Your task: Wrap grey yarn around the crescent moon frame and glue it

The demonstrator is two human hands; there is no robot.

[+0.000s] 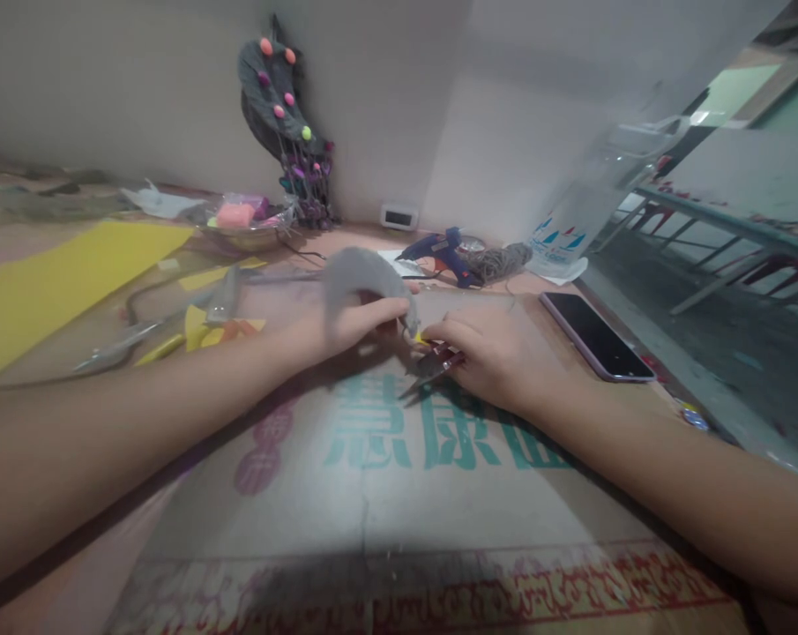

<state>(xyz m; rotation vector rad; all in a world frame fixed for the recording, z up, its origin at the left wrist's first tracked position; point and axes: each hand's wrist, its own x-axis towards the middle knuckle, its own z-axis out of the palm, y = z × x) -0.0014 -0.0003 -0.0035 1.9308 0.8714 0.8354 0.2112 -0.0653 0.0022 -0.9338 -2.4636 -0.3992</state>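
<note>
My left hand (365, 322) is closed around a grey crescent-shaped piece (362, 269), its curve arching above the fingers; its surface is blurred. Close by on the right, my right hand (491, 353) grips small scissors (428, 375), whose blades point down and left. At the fingertips of that hand shows a small yellow bit (420, 337), touching or very near the lower tip of the grey piece. Both hands are over a printed cardboard sheet (385, 511) with green characters.
A phone (597, 335) lies at right. Behind are a blue glue gun (444, 251), a grey yarn bundle (501, 263), a small display (399, 217) and a large plastic bottle (570, 212). A decorated grey crescent (276, 97) stands against the wall. Yellow sheet (61, 282) lies left.
</note>
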